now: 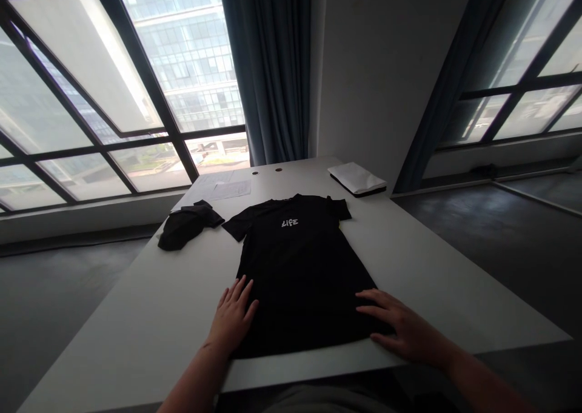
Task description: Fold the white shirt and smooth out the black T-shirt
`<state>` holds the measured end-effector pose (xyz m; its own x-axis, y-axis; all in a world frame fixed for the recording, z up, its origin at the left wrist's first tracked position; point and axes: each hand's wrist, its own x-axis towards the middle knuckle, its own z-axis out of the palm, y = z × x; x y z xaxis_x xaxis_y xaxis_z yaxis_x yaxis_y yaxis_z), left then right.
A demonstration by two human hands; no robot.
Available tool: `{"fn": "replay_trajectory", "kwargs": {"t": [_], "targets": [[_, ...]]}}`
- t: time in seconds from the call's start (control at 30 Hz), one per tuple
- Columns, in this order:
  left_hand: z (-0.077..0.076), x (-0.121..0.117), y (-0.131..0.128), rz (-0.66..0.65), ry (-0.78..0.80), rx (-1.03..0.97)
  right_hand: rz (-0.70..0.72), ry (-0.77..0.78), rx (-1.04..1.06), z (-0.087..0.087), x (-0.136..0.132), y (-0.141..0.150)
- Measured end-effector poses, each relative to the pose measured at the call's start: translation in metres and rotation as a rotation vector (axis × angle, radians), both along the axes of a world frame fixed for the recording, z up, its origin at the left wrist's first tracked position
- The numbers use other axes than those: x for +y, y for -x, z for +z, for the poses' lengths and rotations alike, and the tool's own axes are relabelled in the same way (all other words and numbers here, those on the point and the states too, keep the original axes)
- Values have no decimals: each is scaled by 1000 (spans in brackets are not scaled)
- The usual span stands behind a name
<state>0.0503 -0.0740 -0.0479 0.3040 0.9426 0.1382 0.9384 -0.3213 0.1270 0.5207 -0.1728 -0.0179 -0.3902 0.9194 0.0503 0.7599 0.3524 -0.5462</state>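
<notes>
A black T-shirt (300,273) with white lettering on its chest lies spread out on the white table (436,267), its collar pointing away from me and its hem towards me. On the shirt's left edge near the hem rests my left hand (234,313), fingers stretched out and apart. My right hand (395,322) lies at the opposite edge near the hem, fingers spread with the tips on the cloth. Neither hand grips the fabric. A sliver of yellow shows beside the shirt under its right sleeve.
Left of the shirt lies a crumpled dark cloth item (188,224). Printed papers (227,188) are at the back left, and a white flat package (358,177) sits on something black at the back right. Curtains (273,67) and windows stand beyond the table.
</notes>
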Motion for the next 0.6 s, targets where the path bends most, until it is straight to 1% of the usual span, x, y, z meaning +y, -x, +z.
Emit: {"fn": "replay_trajectory", "kwargs": {"t": [0.2, 0.27, 0.33, 0.4, 0.47, 0.53, 0.6], "targets": [[3, 2, 8, 6, 8, -21, -91, -142, 49, -2, -15, -17], [5, 2, 8, 7, 7, -26, -134, -182, 67, -7, -14, -24], [6, 3, 7, 14, 5, -32, -213, -225, 83, -15, -8, -30], [8, 4, 6, 28, 3, -40, -315, -267, 71, -23, 6, -37], [13, 6, 3, 53, 4, -44, -373, -289, 10, -31, 31, -42], [19, 11, -1, 82, 16, -37, -356, -298, -55, -36, 66, -47], [26, 22, -6, 112, 37, -12, -281, -291, -70, -38, 108, -51]]}}
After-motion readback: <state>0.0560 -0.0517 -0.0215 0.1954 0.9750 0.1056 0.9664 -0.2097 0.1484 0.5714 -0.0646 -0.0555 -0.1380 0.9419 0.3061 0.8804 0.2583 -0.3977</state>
